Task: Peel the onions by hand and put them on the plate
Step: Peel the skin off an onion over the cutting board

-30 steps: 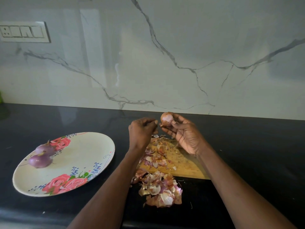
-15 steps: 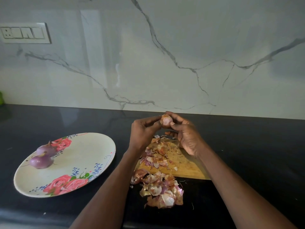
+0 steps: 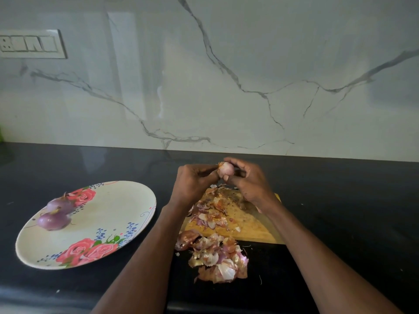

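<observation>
Onion held above the cutting board at its 12 o'clock edge, I judge so skins fall there. My right hand cups it, fingers curled around; my left hand pinches its skin. Plate with two peeled onions lies at 9 o'clock.

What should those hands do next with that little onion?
Probably pull off the dry orange skin still clinging at the top of the onion, which the right hand holds while the left hand pinches at it. It isn't ready for the plate.
</observation>
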Demonstrator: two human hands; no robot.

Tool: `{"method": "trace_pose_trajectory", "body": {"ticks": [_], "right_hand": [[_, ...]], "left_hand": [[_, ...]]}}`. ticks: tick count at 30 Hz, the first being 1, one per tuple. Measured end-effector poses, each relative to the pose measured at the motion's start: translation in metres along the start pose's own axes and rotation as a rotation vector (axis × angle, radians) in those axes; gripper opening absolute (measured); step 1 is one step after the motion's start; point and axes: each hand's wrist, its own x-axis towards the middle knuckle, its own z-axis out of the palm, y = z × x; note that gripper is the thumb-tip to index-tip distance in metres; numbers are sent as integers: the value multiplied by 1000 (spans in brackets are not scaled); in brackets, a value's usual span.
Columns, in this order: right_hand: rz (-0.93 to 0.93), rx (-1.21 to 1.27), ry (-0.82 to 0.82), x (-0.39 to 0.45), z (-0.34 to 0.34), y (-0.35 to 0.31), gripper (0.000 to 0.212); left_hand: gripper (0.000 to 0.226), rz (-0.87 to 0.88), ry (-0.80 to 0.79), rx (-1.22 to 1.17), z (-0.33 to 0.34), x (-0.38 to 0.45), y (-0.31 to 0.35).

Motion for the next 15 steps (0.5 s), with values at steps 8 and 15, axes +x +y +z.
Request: {"method": "trace_pose_trajectory", "body": {"ticks": [8,15], "right_hand": [[-15,-196,-14,-3,-4,-1,47],[-67,-249,-9,-8,-4,-4,40]], "left_hand": [[27,86,-88,106,-7,-2,-3],[27,61,-85,86,-6,-4,0]]}}
